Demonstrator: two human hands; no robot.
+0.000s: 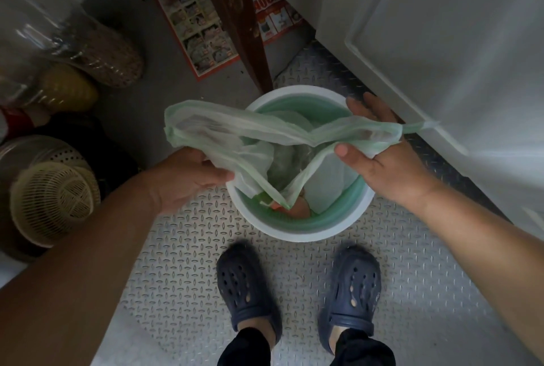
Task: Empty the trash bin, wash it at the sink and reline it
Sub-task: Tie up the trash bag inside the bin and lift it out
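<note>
On the patterned metal floor plate (182,248), just ahead of two dark blue clogs (250,286), stands a round white bin (297,230), seen from straight above. Its inner wall is pale green. A thin, see-through green bag (265,133) sits in the bin, with its upper edge pulled up above the rim and stretched sideways between both hands.

Left hand (188,177): fingers closed around a bunched fold of the bag's edge, at the bin's left rim. Grip is a clench on the plastic.

Right hand (379,153): over the bin's right rim, thumb on the near side of the bag's edge and fingers on the far side, pinching the plastic between them. A short green tail of the bag sticks out to the right past this hand.

Bag contents: crumpled pale paper or plastic, plus something orange low on the near side; cannot tell what the items are.

Surroundings: a dark wooden leg (238,21) comes down to the floor just behind the bin. A printed flyer (200,32) lies flat on the grey floor behind it. A white panelled door (441,41) is to the right. To the left, well apart from the bin, are a cream plastic basket (53,203), a metal colander (32,150) and clear jars (38,27), partly blurred.
</note>
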